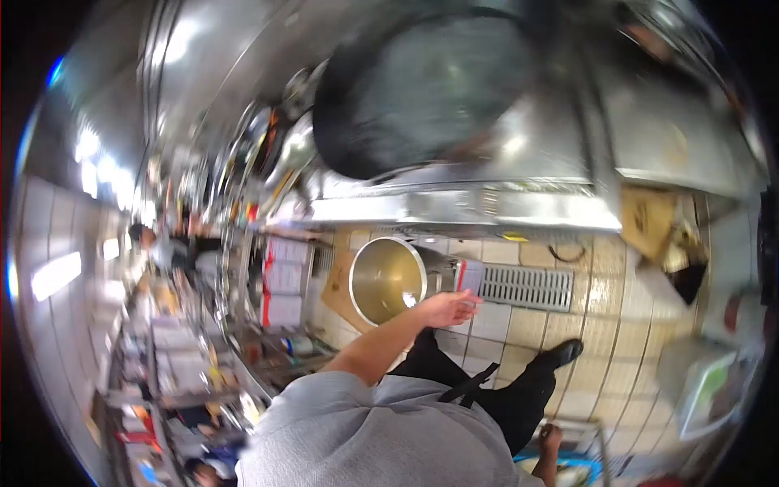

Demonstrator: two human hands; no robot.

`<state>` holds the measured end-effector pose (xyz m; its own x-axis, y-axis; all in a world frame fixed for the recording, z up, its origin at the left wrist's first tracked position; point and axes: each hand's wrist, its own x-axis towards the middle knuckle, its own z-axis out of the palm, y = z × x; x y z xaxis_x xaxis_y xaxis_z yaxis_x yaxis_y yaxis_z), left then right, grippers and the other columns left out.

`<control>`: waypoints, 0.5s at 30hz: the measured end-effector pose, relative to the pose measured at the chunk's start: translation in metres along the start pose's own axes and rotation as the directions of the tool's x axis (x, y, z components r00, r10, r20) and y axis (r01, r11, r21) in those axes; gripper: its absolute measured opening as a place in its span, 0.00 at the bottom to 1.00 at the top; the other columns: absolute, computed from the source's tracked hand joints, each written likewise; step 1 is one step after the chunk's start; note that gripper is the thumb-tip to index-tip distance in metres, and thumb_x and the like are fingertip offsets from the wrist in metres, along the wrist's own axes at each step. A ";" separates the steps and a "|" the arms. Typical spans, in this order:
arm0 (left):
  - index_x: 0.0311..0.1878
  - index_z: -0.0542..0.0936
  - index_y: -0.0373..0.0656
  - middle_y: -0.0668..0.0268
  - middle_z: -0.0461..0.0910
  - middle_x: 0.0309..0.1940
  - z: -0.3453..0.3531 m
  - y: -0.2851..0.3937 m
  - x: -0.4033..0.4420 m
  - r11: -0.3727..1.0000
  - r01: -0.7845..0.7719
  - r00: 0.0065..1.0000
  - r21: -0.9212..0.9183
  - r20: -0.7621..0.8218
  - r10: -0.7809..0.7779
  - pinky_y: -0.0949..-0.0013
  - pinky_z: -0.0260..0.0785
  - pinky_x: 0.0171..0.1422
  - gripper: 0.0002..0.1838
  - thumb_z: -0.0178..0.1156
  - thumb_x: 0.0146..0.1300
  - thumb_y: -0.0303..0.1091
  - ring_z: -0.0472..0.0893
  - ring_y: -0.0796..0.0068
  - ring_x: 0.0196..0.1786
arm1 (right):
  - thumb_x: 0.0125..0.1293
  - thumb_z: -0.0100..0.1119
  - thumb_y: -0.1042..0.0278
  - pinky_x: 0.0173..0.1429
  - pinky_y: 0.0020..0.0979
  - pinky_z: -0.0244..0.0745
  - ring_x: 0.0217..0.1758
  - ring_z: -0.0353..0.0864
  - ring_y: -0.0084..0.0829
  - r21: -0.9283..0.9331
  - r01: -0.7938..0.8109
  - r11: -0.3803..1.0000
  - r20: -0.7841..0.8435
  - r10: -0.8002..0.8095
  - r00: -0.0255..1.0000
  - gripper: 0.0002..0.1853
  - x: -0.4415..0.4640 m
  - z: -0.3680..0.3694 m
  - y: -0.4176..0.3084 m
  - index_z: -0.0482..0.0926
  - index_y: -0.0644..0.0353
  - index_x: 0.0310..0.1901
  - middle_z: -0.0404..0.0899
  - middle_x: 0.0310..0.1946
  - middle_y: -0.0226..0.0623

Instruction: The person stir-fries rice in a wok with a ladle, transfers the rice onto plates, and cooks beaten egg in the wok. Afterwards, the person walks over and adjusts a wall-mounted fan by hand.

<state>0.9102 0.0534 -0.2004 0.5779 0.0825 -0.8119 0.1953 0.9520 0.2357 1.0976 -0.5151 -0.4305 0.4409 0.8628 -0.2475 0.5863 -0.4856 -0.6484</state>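
Note:
My left hand [451, 309] is stretched forward over the tiled floor, its fingers apart and slightly blurred, with nothing in them. Just beyond its wrist stands a large metal stockpot [436, 265], whose inside looks yellowish; whether that is liquid is unclear. A pale container with a red edge [469, 276] sits beside the pot, close to my left fingertips. Low at my side hangs my right hand [550, 438], its fingers curled in and no object showing in it. Under that hand is a blue-rimmed tub [596, 464], partly hidden by my body.
A big dark wok [438, 89] sits on the steel range ahead. A drain grate [527, 287] crosses the tiles. Cardboard [649, 217] lies at right, with a pale bin [704, 385] nearer. Cluttered shelves run along the left, where a co-worker [172, 250] stands.

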 end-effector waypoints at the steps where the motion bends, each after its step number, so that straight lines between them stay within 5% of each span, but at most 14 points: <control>1: 0.58 0.75 0.44 0.67 0.80 0.35 -0.042 0.005 -0.037 1.000 0.002 0.995 0.011 0.097 -0.003 0.71 0.69 0.46 0.24 0.52 0.70 0.52 0.77 0.78 0.42 | 0.51 0.57 0.71 0.43 0.49 0.74 0.35 0.79 0.54 -0.082 -0.095 0.992 0.163 0.107 0.981 0.11 0.002 -0.056 -0.053 0.78 0.61 0.38 0.79 0.29 0.54; 2: 0.56 0.76 0.43 0.67 0.79 0.32 -0.074 0.015 -0.077 0.993 -0.113 0.993 0.021 0.022 0.112 0.73 0.69 0.44 0.23 0.52 0.70 0.52 0.77 0.78 0.37 | 0.54 0.59 0.66 0.51 0.53 0.73 0.39 0.80 0.55 -0.065 -0.121 0.990 0.282 0.135 0.950 0.13 0.007 -0.078 -0.078 0.80 0.60 0.41 0.81 0.32 0.53; 3: 0.53 0.78 0.43 0.68 0.78 0.29 -0.108 0.028 -0.115 0.976 -0.213 0.975 0.038 -0.056 0.215 0.75 0.69 0.42 0.22 0.53 0.70 0.52 0.77 0.78 0.33 | 0.47 0.63 0.60 0.37 0.47 0.76 0.35 0.81 0.48 -0.485 -0.058 0.873 0.471 0.316 0.823 0.13 -0.044 0.002 0.021 0.80 0.55 0.34 0.81 0.33 0.44; 4: 0.50 0.78 0.43 0.71 0.75 0.22 -0.155 0.042 -0.142 0.954 -0.297 0.927 0.028 -0.230 0.295 0.76 0.68 0.33 0.19 0.54 0.69 0.48 0.76 0.79 0.28 | 0.47 0.63 0.60 0.37 0.46 0.76 0.35 0.81 0.47 -0.441 -0.190 0.877 0.474 0.407 0.781 0.12 -0.045 -0.009 0.003 0.80 0.55 0.34 0.81 0.32 0.44; 5: 0.46 0.79 0.44 0.71 0.73 0.22 -0.202 0.058 -0.169 0.894 -0.416 0.825 0.168 -0.343 0.448 0.75 0.66 0.26 0.15 0.54 0.69 0.44 0.76 0.79 0.26 | 0.47 0.63 0.60 0.37 0.46 0.76 0.35 0.81 0.47 -0.428 -0.212 0.879 0.474 0.418 0.775 0.12 -0.027 -0.023 -0.028 0.80 0.55 0.33 0.81 0.32 0.43; 6: 0.43 0.78 0.44 0.69 0.75 0.23 -0.261 0.072 -0.180 0.832 -0.550 0.682 0.073 -0.537 0.497 0.74 0.67 0.25 0.12 0.54 0.68 0.42 0.76 0.79 0.26 | 0.48 0.62 0.60 0.38 0.46 0.76 0.35 0.81 0.46 -0.443 -0.211 0.871 0.476 0.428 0.768 0.12 -0.005 -0.030 -0.054 0.80 0.55 0.33 0.81 0.32 0.43; 7: 0.46 0.79 0.42 0.67 0.78 0.27 -0.325 0.088 -0.177 0.620 -0.769 0.548 -0.158 -0.662 0.511 0.73 0.71 0.29 0.13 0.52 0.68 0.40 0.77 0.77 0.26 | 0.48 0.62 0.60 0.38 0.46 0.77 0.35 0.81 0.46 -0.468 -0.208 0.859 0.473 0.442 0.762 0.11 0.015 -0.043 -0.088 0.81 0.55 0.33 0.81 0.32 0.42; 9: 0.50 0.78 0.39 0.59 0.82 0.35 -0.452 0.112 -0.172 0.646 -0.590 0.113 0.484 -0.742 0.660 0.65 0.76 0.41 0.15 0.54 0.66 0.37 0.82 0.66 0.35 | 0.49 0.62 0.60 0.38 0.45 0.77 0.34 0.81 0.45 -0.500 -0.211 0.840 0.476 0.471 0.743 0.11 0.045 -0.048 -0.142 0.81 0.54 0.33 0.82 0.31 0.41; 11: 0.57 0.73 0.33 0.48 0.78 0.50 -0.467 0.148 -0.203 0.700 0.142 -0.095 0.700 -0.694 0.714 0.58 0.72 0.56 0.23 0.57 0.59 0.34 0.79 0.52 0.50 | 0.49 0.61 0.59 0.38 0.45 0.77 0.34 0.82 0.44 -0.531 -0.224 0.817 0.470 0.504 0.724 0.10 0.066 -0.050 -0.185 0.81 0.54 0.32 0.82 0.30 0.40; 12: 0.57 0.73 0.33 0.48 0.78 0.50 -0.501 0.163 -0.203 0.705 0.127 -0.078 0.698 -0.702 0.708 0.58 0.72 0.56 0.23 0.57 0.59 0.34 0.79 0.52 0.50 | 0.50 0.61 0.59 0.38 0.44 0.77 0.34 0.82 0.43 -0.543 -0.231 0.807 0.468 0.519 0.715 0.10 0.077 -0.051 -0.205 0.81 0.54 0.32 0.82 0.30 0.40; 14: 0.61 0.66 0.29 0.40 0.68 0.61 -0.568 0.188 -0.199 0.627 0.174 -0.237 0.759 -0.586 0.775 0.56 0.61 0.69 0.32 0.60 0.53 0.34 0.68 0.45 0.64 | 0.51 0.60 0.59 0.38 0.44 0.77 0.34 0.82 0.42 -0.568 -0.250 0.784 0.455 0.553 0.698 0.10 0.092 -0.050 -0.239 0.82 0.53 0.32 0.82 0.30 0.39; 15: 0.63 0.63 0.27 0.40 0.64 0.64 -0.592 0.204 -0.205 0.643 0.068 -0.244 0.763 -0.612 0.752 0.58 0.58 0.71 0.35 0.60 0.53 0.33 0.65 0.45 0.67 | 0.51 0.60 0.59 0.38 0.44 0.77 0.34 0.82 0.41 -0.574 -0.261 0.776 0.449 0.565 0.692 0.10 0.098 -0.051 -0.253 0.82 0.53 0.31 0.82 0.29 0.39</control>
<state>0.3624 0.4054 -0.3022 -0.4788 0.8765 0.0488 0.7697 0.3925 0.5035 1.0267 -0.3151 -0.2543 0.3309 0.3863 -0.8610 0.7301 -0.6829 -0.0258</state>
